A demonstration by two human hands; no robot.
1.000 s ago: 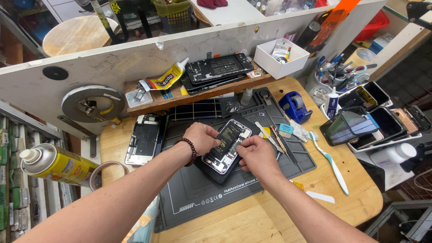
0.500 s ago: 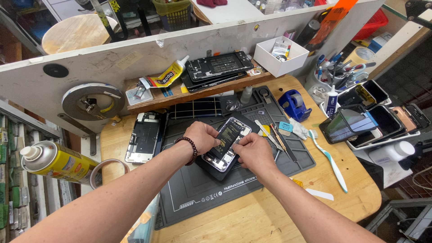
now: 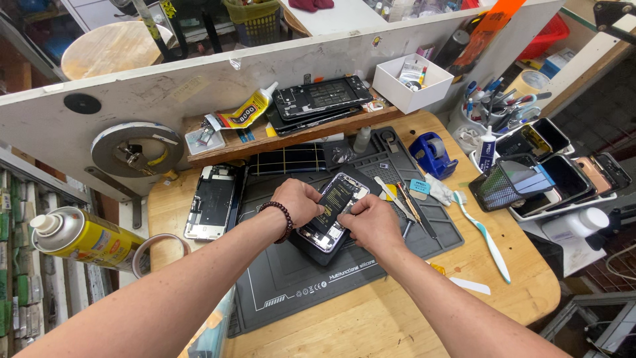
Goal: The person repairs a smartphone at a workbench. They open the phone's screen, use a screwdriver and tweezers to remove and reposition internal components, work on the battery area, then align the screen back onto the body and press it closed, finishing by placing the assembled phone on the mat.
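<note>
On the dark work mat (image 3: 278, 285), just in front of the wooden shelf (image 3: 291, 136), both the left hand (image 3: 299, 201) and right hand (image 3: 373, 221) pinch the opened phone (image 3: 333, 207) with curled fingers.

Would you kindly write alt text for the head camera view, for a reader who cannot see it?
Two bare hands, left hand and right hand, press on an opened phone lying on a dark work mat on a wooden bench. A toothbrush and a blue tape dispenser lie to the right.
</note>
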